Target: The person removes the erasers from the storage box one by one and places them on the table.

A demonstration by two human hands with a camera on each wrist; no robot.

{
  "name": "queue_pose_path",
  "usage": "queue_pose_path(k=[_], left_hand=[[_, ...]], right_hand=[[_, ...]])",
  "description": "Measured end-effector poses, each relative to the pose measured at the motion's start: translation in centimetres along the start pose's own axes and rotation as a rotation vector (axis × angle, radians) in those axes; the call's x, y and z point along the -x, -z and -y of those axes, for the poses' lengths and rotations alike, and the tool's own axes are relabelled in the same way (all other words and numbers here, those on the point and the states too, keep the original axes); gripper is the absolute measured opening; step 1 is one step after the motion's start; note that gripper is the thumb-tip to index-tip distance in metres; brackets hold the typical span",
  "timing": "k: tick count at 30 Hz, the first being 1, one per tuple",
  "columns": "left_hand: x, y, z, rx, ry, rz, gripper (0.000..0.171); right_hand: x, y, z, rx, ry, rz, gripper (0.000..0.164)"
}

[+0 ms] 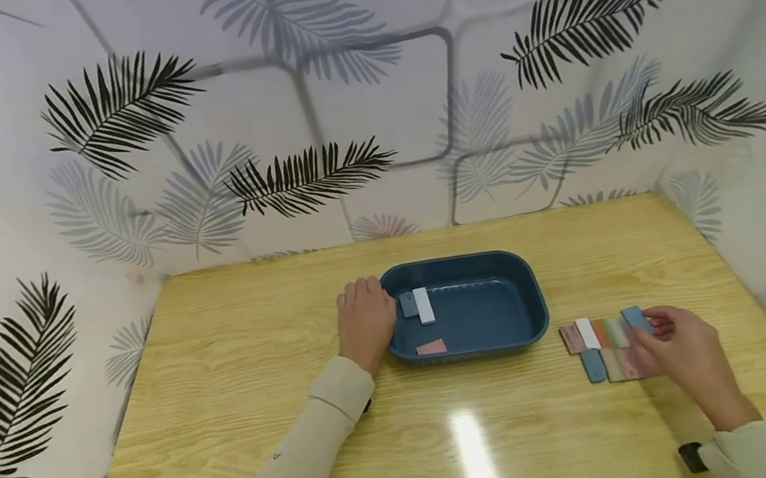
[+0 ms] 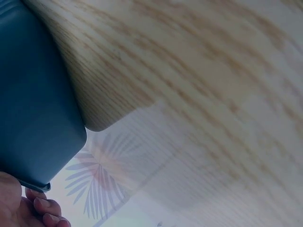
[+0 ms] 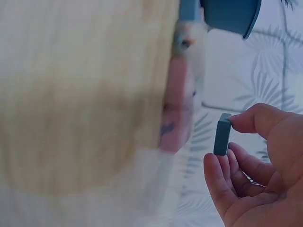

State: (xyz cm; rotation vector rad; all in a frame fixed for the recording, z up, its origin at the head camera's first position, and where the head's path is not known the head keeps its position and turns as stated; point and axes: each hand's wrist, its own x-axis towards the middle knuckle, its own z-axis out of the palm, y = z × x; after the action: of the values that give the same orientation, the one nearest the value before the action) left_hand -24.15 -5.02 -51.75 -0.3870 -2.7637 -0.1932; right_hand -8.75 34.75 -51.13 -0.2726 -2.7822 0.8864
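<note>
My left hand grips the left rim of a dark blue plastic basin, its fingers curled over the edge. In the left wrist view, the fingertips show under the basin's lip. Inside the basin, at its left side, lie a blue eraser, a white eraser and a pink eraser. Over at the right, my right hand pinches a small blue eraser between thumb and fingers. It is held just above a two-row group of erasers on the table.
The group right of the basin includes a white eraser, another blue eraser and several pink or multicoloured ones, partly hidden by the right hand. The wooden table meets a leaf-patterned backdrop at the back and sides.
</note>
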Motion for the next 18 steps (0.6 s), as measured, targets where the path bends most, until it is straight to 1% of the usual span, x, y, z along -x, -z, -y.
queue_pose_path(k=[3, 7, 11, 18], left_hand=[[0.1, 0.0, -0.1, 0.0, -0.002, -0.002, 0.02], [0.1, -0.1, 0.1, 0.005, 0.008, 0.007, 0.021], [0.1, -0.2, 0.1, 0.025, 0.011, -0.003, 0.02], [0.1, -0.3, 0.1, 0.021, -0.002, -0.026, 0.019]], right_hand=[[0.4, 0.2, -1.7, 0.02, -0.04, -0.004, 0.041], [0.3, 0.1, -2.8, 0.031, -0.082, 0.005, 0.045], [0.1, 0.0, -3.3, 0.024, -0.094, 0.036, 0.042], [-0.2, 0.0, -3.0, 0.005, -0.121, 0.097, 0.043]])
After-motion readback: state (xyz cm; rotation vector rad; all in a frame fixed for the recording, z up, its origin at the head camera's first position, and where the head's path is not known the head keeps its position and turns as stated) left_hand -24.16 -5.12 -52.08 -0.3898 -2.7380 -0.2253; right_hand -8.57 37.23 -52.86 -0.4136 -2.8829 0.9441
